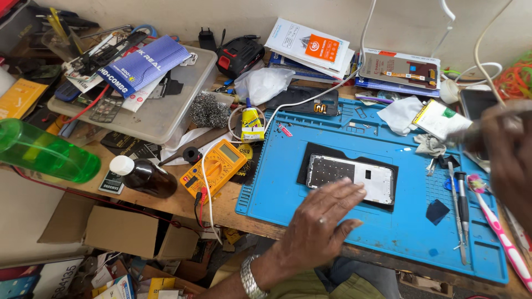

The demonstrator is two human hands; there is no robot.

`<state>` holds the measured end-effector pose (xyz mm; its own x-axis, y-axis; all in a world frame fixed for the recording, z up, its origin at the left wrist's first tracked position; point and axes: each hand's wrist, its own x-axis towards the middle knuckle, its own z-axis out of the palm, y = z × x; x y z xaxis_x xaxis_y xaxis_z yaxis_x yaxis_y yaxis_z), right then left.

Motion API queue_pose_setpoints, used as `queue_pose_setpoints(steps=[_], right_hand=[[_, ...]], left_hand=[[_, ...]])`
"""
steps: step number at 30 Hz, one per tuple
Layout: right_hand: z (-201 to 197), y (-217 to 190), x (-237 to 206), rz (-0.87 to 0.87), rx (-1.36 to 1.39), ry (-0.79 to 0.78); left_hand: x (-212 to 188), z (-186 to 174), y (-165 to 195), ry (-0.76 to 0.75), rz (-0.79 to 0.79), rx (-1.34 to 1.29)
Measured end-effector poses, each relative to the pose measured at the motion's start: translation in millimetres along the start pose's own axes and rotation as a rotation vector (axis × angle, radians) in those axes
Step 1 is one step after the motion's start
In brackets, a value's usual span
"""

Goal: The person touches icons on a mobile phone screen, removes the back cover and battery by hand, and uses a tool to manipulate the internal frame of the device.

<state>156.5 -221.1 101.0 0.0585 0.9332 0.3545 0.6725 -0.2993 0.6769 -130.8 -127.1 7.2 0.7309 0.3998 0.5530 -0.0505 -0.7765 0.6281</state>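
2 hands are working over a blue mat that is lying on the wooden bench. The left hand is reaching in from the mat's near edge, palm down, wrist bent slightly, a ring on 1 finger and a metal watch on the wrist; its fingers are spreading flat and fairly wide, fingertips pressing on the near-left corner of a phone frame. The phone frame is lying flat at the mat's middle, its long axis running left to right and tilting a little toward the mat's near right corner, on a dark rectangular pad. The right hand is hovering blurred over the mat's right edge; I cannot tell whether its fingers are gripping anything.

Packages: a white flat box with an orange square label is sitting behind the mat's far edge, a screen package with a brown panel toward the far right corner, and a blue printed sleeve is lying on a grey tray at the bench's far left. A yellow multimeter is lying just off the mat's left edge, beside a dark brown bottle and a green bottle. 2 screwdrivers and a pink toothbrush are lying along the mat's right side.
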Motion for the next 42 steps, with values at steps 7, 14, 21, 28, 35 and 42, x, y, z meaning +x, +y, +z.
queue_pose_setpoints(steps=[7,14,21,28,35,42], right_hand=[[-33.9,-94.9,-108.3,0.572,2.051,0.052],[-22.3,-113.1,-108.6,0.387,1.933,-0.167],[-30.6,-106.0,-56.1,0.630,1.682,-0.140],[-12.9,-116.6,-3.5,0.368,1.570,-0.078],[2.0,-126.4,11.3,0.217,1.486,0.007],[7.5,-132.1,6.3,0.176,1.479,0.047]], left_hand=[[-3.9,11.4,20.0,-0.261,-0.317,-0.526],[-3.3,-18.3,1.3,-0.327,-0.297,-0.097],[19.8,-52.8,-40.6,-0.223,-0.095,0.418],[0.2,-20.8,-38.9,-0.307,-0.058,0.504],[-1.0,-23.3,-37.9,-0.308,-0.085,0.448],[-1.9,-23.9,-36.9,-0.300,-0.077,0.417]])
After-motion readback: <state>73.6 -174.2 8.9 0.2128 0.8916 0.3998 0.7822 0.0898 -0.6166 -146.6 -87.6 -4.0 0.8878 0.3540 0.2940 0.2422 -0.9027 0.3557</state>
